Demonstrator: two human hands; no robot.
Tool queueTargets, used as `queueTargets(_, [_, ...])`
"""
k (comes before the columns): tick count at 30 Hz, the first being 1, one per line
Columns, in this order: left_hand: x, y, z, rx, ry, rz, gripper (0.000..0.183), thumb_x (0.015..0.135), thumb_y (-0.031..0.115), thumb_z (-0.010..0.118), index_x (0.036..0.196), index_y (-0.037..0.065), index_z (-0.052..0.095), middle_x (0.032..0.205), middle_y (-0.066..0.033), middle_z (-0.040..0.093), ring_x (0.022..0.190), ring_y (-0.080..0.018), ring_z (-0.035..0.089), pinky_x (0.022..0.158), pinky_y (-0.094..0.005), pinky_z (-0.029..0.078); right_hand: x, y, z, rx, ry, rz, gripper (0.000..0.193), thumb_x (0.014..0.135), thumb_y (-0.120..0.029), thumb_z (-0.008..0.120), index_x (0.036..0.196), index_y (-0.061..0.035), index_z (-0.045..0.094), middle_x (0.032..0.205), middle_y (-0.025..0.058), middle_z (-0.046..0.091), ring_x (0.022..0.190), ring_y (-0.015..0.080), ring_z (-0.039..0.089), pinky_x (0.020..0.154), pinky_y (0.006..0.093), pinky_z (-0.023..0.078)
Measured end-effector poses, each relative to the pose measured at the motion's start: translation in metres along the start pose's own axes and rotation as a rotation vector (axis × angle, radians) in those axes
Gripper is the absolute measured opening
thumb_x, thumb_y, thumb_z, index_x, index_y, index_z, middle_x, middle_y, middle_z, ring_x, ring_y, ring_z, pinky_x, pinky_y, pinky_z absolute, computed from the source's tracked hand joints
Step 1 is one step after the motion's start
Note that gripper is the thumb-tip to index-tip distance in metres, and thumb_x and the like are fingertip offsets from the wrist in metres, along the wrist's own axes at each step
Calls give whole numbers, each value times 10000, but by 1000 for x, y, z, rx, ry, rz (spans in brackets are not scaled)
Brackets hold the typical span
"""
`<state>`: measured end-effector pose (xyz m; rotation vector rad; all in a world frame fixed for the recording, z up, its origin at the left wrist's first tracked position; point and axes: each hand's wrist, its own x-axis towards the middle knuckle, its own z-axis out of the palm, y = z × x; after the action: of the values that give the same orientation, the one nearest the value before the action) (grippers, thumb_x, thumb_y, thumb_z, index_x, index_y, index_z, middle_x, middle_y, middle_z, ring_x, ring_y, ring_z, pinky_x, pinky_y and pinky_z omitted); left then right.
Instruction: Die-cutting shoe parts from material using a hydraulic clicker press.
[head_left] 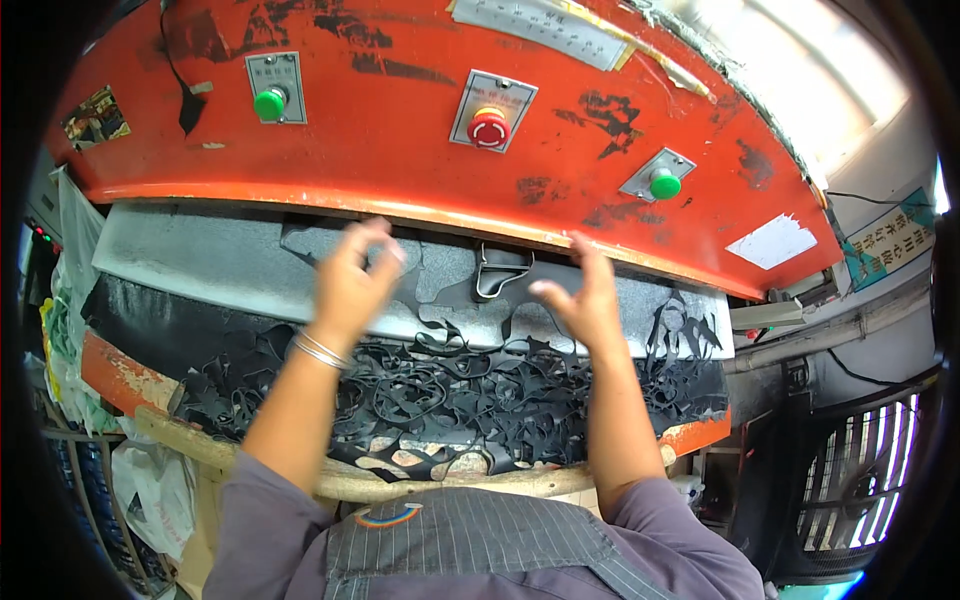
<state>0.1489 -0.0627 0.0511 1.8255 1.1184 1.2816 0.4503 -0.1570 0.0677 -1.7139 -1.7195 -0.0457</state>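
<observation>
My left hand (352, 278), slightly blurred, hovers over the pale grey cutting bed (170, 245) with thumb and fingers apart and nothing visible in it. To the right, my right hand (590, 305) is also open, its thumb spread from the fingers, which reach up to the press's lower edge. Between the two hands a metal cutting die (503, 272), a thin bent outline, rests on a black sheet (460, 288) with cut-out shapes. The die's far end lies in shadow beneath the press edge. Neither hand touches the die.
An orange press front (400, 120) spans the far side, carrying a green button (270, 104), a red stop knob (489, 128) and another green button (665, 183). Tangled black offcuts (450, 395) cover the near ledge. A black fan (860, 480) stands right; plastic bags (150, 490) hang left.
</observation>
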Motion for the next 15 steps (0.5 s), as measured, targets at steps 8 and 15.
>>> queueTargets(8, [75, 58, -135, 399, 398, 368, 276, 963, 169, 541, 735, 21, 494, 692, -108, 472, 645, -244, 452, 616, -354, 392, 52, -58, -76, 196, 470, 149, 238, 860, -91, 698, 1010, -10, 531, 816, 57, 576, 702, 111, 548, 643, 264, 476])
queueTargets(15, [-114, 82, -79, 121, -333, -34, 309, 834, 304, 715, 678, 72, 586, 706, -94, 564, 674, -229, 551, 627, -339, 452, -107, -109, -53, 231, -347, 127, 320, 793, -301, 751, 942, -39, 647, 866, 171, 630, 835, 357, 622, 725, 416, 506])
